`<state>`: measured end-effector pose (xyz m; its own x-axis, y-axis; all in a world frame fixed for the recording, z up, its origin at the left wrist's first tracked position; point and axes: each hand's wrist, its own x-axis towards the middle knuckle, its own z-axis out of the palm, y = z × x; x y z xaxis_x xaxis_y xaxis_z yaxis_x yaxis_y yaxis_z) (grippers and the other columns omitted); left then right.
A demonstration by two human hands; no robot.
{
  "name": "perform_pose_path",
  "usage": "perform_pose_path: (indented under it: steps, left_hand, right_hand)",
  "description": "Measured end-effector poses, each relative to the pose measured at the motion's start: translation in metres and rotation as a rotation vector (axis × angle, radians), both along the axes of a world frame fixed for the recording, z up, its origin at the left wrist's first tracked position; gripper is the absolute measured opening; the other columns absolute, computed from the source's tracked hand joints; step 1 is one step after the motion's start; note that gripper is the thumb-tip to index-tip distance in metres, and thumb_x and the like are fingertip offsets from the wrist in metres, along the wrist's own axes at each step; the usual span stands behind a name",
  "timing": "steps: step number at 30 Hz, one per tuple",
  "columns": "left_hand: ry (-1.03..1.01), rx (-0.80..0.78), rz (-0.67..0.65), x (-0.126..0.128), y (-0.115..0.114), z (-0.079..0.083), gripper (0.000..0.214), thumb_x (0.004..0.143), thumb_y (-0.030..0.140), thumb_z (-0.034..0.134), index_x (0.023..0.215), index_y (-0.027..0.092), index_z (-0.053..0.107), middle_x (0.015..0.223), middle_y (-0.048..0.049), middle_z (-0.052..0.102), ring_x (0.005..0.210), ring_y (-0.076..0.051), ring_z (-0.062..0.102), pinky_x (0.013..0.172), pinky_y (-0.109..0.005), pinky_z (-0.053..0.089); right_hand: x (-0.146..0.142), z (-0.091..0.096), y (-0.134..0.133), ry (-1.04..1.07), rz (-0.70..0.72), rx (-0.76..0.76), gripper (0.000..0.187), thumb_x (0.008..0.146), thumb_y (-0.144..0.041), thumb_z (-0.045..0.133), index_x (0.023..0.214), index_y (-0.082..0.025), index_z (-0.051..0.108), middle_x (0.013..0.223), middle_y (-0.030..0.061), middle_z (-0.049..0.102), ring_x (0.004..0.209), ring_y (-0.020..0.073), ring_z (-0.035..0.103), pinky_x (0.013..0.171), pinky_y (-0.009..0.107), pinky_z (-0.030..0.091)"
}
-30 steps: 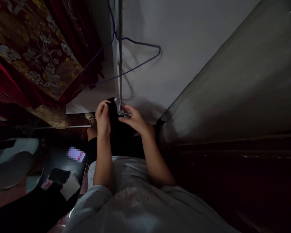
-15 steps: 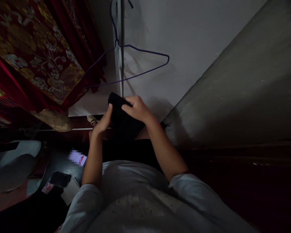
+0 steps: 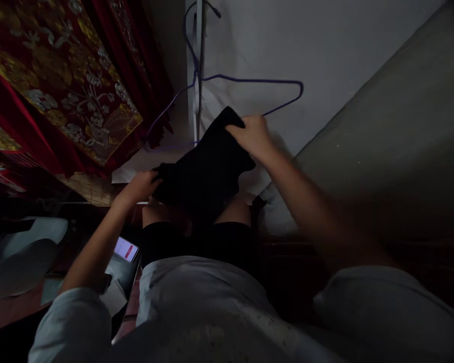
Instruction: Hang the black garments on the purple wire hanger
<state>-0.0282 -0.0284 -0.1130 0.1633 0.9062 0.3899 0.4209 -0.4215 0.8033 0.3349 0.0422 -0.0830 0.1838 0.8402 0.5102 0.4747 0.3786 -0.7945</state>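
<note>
A black cloth garment (image 3: 208, 166) is stretched between my two hands, above my knees; its exact kind is hard to tell in the dim light. My left hand (image 3: 139, 186) grips its lower left edge. At the upper right corner, my right hand (image 3: 254, 135) pinches the cloth, thumb on top. Just beyond, a purple wire hanger (image 3: 253, 79) hangs against a pale upright bar, and the garment covers part of its lower wire. The right hand overlaps the hanger's right side in view; whether it touches the wire I cannot tell.
Red cloth with gold and silver embroidery (image 3: 87, 96) hangs at the upper left. A lit phone (image 3: 126, 249) lies on a dark surface to the left, near a white paper-like item (image 3: 114, 297). A pale chair (image 3: 34, 237) stands farther left. On the right is a grey-green slanted surface (image 3: 393, 131).
My hands have moved apart, the left one leftward and down, the right one rightward and up. The bunched black garment is now spread out between them. The hanger appears farther right.
</note>
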Motion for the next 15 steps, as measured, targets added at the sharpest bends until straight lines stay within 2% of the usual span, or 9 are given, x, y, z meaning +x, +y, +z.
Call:
perform_pose_path:
  steps: [3,6,8,10,12,15]
  left_hand:
    - [0.087,-0.155,-0.116,-0.005,0.016,0.036,0.025,0.065,0.008,0.088,0.062,0.021,0.067,0.058,0.0032,0.059,0.051,-0.014,0.054,0.081,-0.032,0.054]
    - [0.196,-0.209,-0.206,0.002,0.032,0.070,0.021,0.062,0.008,0.088,0.067,0.018,0.071,0.068,-0.0005,0.065,0.062,-0.017,0.059,0.087,-0.035,0.053]
    - [0.296,-0.121,-0.237,0.009,0.039,0.092,0.019,0.063,0.009,0.086,0.065,0.017,0.070,0.083,-0.0054,0.069,0.076,-0.021,0.063,0.098,-0.040,0.051]
    - [0.312,0.020,-0.230,0.016,0.039,0.113,0.019,0.066,0.010,0.084,0.063,0.017,0.067,0.097,-0.0085,0.070,0.096,-0.026,0.064,0.111,-0.046,0.043]
    - [0.256,0.153,-0.178,0.024,0.035,0.133,0.018,0.073,0.012,0.078,0.064,0.016,0.064,0.104,-0.0099,0.070,0.117,-0.029,0.057,0.122,-0.055,0.030]
    - [0.165,0.268,-0.088,0.038,0.029,0.152,0.014,0.083,0.012,0.069,0.071,0.016,0.063,0.105,-0.0096,0.072,0.131,-0.031,0.045,0.124,-0.067,0.014]
  right_hand:
    - [0.018,0.017,-0.013,-0.049,0.007,0.013,0.043,0.074,-0.023,0.073,0.048,-0.021,0.039,0.047,-0.0062,0.024,0.047,0.0070,0.029,0.041,0.021,0.021]
    - [0.026,0.028,-0.022,-0.088,-0.008,0.011,0.047,0.073,-0.020,0.074,0.048,-0.021,0.035,0.048,-0.0061,0.021,0.046,0.0064,0.027,0.041,0.022,0.018]
    - [0.026,0.030,-0.027,-0.096,-0.023,0.016,0.048,0.072,-0.016,0.074,0.048,-0.022,0.033,0.049,-0.0059,0.020,0.049,0.0068,0.027,0.043,0.022,0.020]
    - [0.021,0.029,-0.033,-0.077,-0.028,0.003,0.047,0.072,-0.013,0.073,0.048,-0.022,0.033,0.050,-0.0057,0.021,0.051,0.0073,0.028,0.044,0.023,0.022]
    - [0.012,0.026,-0.041,-0.048,-0.007,-0.033,0.046,0.074,-0.013,0.072,0.049,-0.022,0.033,0.050,-0.0055,0.023,0.052,0.0075,0.028,0.044,0.023,0.021]
    - [-0.004,0.022,-0.052,0.006,0.066,-0.063,0.046,0.078,-0.016,0.069,0.050,-0.022,0.034,0.049,-0.0050,0.027,0.050,0.0074,0.028,0.043,0.023,0.019]
